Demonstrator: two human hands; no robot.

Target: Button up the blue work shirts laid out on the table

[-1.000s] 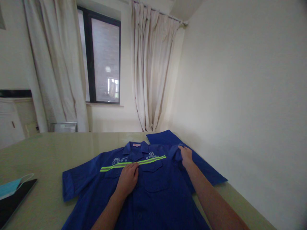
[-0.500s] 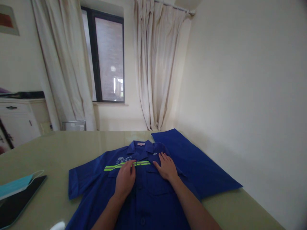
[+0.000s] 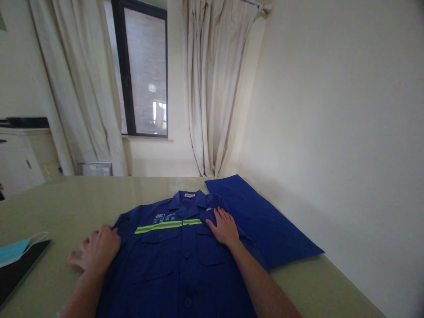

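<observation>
A dark blue short-sleeved work shirt (image 3: 159,260) lies front up, its collar at the far side and a yellow-green reflective stripe across the chest. My right hand (image 3: 225,225) rests flat on the chest by the small white emblem, fingers stretched out. At the sleeve on the left is my left hand (image 3: 96,249), its fingers curled and slightly blurred. That hand and forearm cover most of the sleeve, and the fingertips' hold on the cloth is partly hidden.
A flat blue sheet (image 3: 265,225) lies on the pale green table (image 3: 82,198), partly under the shirt. To the left, a light blue face mask (image 3: 15,252) sits on a dark flat object (image 3: 23,274). Behind are curtains (image 3: 212,88) and a window (image 3: 147,70); a wall (image 3: 331,110) stands at right.
My left hand has moved left from the chest stripe to the sleeve, which no longer stretches out flat. My right hand stays on the chest. The view has shifted slightly.
</observation>
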